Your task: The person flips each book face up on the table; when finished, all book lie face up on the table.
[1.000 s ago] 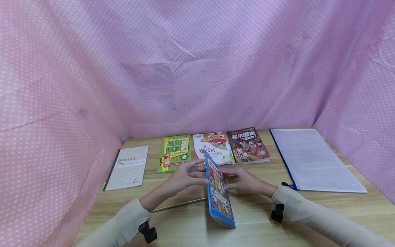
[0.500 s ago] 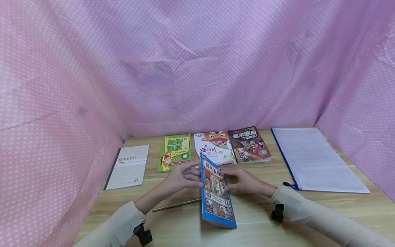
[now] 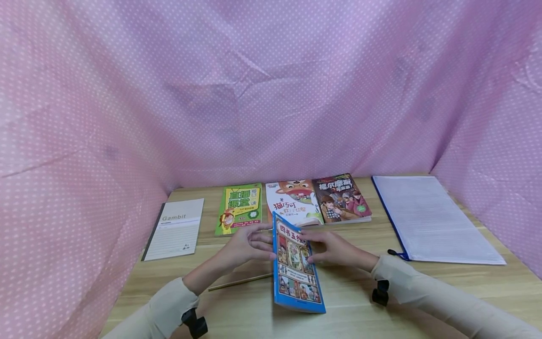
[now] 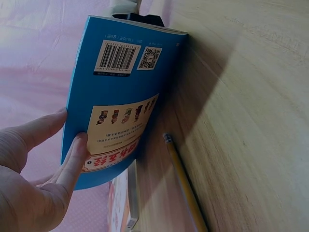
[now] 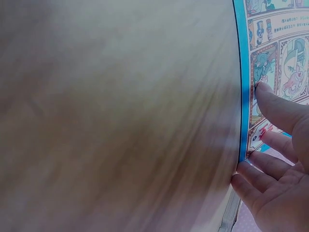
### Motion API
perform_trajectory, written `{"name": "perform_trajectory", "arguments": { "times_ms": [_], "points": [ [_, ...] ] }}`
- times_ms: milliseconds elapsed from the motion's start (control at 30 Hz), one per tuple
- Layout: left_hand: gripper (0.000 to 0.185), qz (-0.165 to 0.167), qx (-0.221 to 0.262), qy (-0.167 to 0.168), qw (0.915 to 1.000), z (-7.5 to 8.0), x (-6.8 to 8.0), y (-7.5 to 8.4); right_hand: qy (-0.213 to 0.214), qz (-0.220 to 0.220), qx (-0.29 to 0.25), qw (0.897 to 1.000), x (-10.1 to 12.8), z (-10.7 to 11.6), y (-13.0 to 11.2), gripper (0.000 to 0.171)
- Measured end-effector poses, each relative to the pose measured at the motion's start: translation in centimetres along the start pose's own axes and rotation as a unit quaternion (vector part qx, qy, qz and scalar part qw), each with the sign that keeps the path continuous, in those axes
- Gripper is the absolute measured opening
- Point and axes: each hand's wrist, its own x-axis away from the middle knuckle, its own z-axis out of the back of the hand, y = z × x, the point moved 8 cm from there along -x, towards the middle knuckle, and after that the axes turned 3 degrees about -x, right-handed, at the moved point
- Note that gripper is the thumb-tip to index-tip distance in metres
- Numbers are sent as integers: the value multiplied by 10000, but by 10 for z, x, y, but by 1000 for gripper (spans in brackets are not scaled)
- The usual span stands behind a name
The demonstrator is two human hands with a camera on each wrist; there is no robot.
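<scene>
A thin blue book [image 3: 295, 268] with framed cartoon pictures on its front cover stands tilted between the hands, its bottom edge low over the table. My left hand [image 3: 250, 247] holds its left edge; in the left wrist view the thumb is at that edge and a fingertip touches the back cover [image 4: 113, 96], which bears a barcode. On the opposite edge, my right hand [image 3: 334, 247] grips the book, thumb [image 5: 277, 106] on the front cover and other fingertips at the edge. A pencil [image 4: 182, 183] lies on the table beside the book, partly hidden by it in the head view.
Behind the hands lie a green book [image 3: 239, 209], a white book [image 3: 292, 202] and a dark book [image 3: 342, 200] in a row. A Gambit notebook [image 3: 174, 230] lies left, a white zip folder [image 3: 436, 219] right. Pink dotted cloth [image 3: 271, 94] encloses the wooden table [image 3: 355, 301].
The blue book has turned so that its front cover faces the head camera more fully. My left hand has shifted slightly left with the book's edge; my right hand has barely moved.
</scene>
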Motion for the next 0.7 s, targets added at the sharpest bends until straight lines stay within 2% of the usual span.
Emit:
{"name": "perform_trajectory", "arguments": {
  "times_ms": [367,700],
  "points": [
    [76,160,70,79,9998,1,4,-7,-73,-7,82,9999,2,1,-3,62],
    [74,508,301,66,9982,-1,8,-15,-139,-95,120,9998,6,4,-4,58]
  ]
}}
